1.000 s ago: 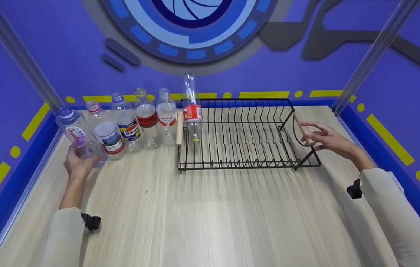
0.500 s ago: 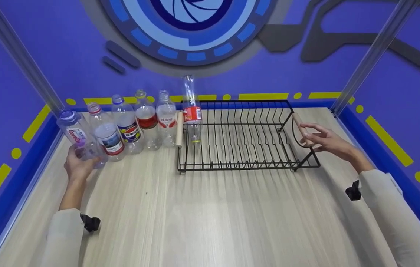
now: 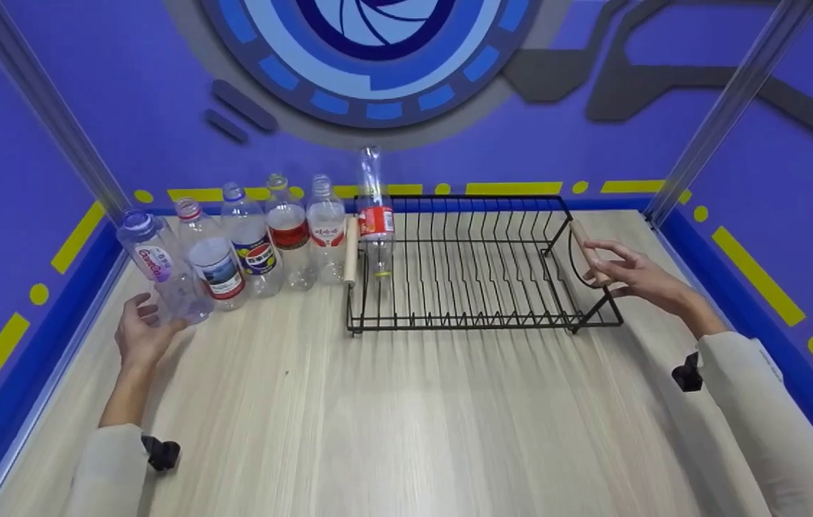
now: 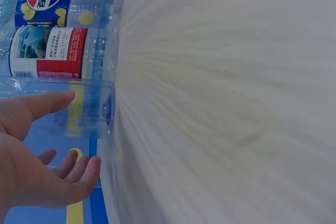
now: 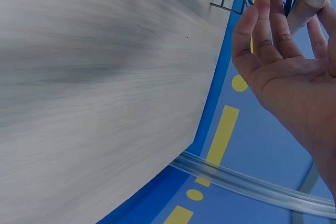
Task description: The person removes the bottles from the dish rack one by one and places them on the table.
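My left hand point(image 3: 142, 332) is by the foot of a clear bottle point(image 3: 166, 266) with a purple neck, the leftmost of a row. Its fingers and thumb are spread, and in the left wrist view the thumb lies over the lower part of this bottle; touch cannot be told. A black wire dish rack point(image 3: 478, 327) stands to the right. My right hand point(image 3: 640, 283) holds the rack's right wooden handle point(image 3: 588, 253) with bent fingers and thumb. Upside down at the rack's left end leans a clear bottle with a red label point(image 3: 376, 221).
Beside the leftmost bottle stand several more empty bottles, among them one with a lake-picture label point(image 3: 218, 269), one with a blue label point(image 3: 257, 253) and one with a dark red label point(image 3: 289, 235). Blue-purple walls point(image 3: 773, 237) enclose the wooden table point(image 3: 406, 416) at back and sides.
My left hand has let go of the leftmost bottle and drawn back slightly toward me, its fingers spreading. The bottle stays in the row. My right hand remains at the rack handle.
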Demonstrator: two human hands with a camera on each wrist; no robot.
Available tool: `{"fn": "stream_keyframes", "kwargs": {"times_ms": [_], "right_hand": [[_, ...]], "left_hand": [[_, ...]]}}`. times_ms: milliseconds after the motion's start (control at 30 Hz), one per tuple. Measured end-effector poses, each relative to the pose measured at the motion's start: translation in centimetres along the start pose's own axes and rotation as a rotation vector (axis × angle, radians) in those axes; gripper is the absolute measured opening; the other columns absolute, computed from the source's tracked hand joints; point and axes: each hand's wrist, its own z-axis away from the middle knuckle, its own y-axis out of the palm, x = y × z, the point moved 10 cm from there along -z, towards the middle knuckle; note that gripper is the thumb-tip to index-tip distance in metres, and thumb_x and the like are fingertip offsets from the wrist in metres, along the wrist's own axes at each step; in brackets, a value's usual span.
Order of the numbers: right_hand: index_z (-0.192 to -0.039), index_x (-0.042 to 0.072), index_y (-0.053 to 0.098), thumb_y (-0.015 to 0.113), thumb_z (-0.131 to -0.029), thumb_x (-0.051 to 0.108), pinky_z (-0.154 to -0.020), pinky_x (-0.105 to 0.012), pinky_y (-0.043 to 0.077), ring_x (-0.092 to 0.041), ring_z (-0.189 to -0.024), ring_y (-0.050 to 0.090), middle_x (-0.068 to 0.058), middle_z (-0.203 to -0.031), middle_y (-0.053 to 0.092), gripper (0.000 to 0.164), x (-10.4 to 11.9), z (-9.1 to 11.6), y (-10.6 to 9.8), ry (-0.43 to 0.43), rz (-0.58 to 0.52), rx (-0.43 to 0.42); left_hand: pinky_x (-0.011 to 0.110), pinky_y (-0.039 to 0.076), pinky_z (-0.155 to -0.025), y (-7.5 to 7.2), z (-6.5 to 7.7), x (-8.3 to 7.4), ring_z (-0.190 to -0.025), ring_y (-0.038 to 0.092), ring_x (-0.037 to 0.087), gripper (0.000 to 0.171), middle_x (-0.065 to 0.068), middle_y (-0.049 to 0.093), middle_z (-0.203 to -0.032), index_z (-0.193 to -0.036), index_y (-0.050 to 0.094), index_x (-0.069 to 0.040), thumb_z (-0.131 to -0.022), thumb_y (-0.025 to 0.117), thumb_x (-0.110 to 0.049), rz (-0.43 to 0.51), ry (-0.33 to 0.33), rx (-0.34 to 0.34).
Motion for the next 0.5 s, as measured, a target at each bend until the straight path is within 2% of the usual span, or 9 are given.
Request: {"fn": "stream_keyframes", "kwargs": {"times_ms": [167, 300, 400, 500], "right_hand": [[-0.162, 0.022, 0.026, 0.044, -0.111, 0.033, -0.088, -0.03, 0.054, -0.008, -0.109, 0.068, -0.004, -0.126, 0.07, 0.056, -0.2, 0.2, 0.1, -0.007, 0.005, 0.01], [-0.162, 0.023, 0.025, 0.044, -0.111, 0.034, -0.088, -0.029, 0.054, -0.008, -0.11, 0.068, -0.001, -0.124, 0.071, 0.056, -0.2, 0.3, 0.0, 0.001, 0.012, 0.01], [-0.163, 0.023, 0.024, 0.043, -0.111, 0.035, -0.089, -0.029, 0.054, -0.008, -0.111, 0.068, -0.001, -0.125, 0.071, 0.057, 0.0, 0.2, 0.0, 0.002, 0.023, 0.011], [-0.163, 0.024, 0.023, 0.043, -0.111, 0.036, -0.089, -0.029, 0.054, -0.009, -0.111, 0.069, -0.002, -0.126, 0.07, 0.057, 0.1, 0.0, 0.1, 0.003, 0.033, 0.009]], "left_hand": [[0.052, 0.04, -0.114, -0.2, 1.1, 0.9, -0.137, 0.044, 0.04, 0.075, 0.027, 0.044, -0.15, -0.154, 0.031, 0.0, -0.093, 0.072, -0.012, -0.009, -0.033, -0.028], [0.035, 0.046, -0.098, -0.3, 2.0, 1.0, -0.129, 0.05, 0.034, 0.068, 0.024, 0.049, -0.145, -0.15, 0.037, -0.001, -0.094, 0.072, -0.015, -0.022, -0.048, -0.033], [0.018, 0.045, -0.083, -0.2, 2.8, 0.7, -0.116, 0.056, 0.023, 0.062, 0.021, 0.054, -0.14, -0.146, 0.044, -0.001, -0.094, 0.072, -0.017, -0.025, -0.036, -0.027], [0.008, 0.042, -0.074, 0.1, 3.7, 0.0, -0.098, 0.056, 0.005, 0.054, 0.018, 0.058, -0.135, -0.14, 0.052, -0.001, -0.094, 0.072, -0.018, -0.032, -0.003, -0.015]]}}
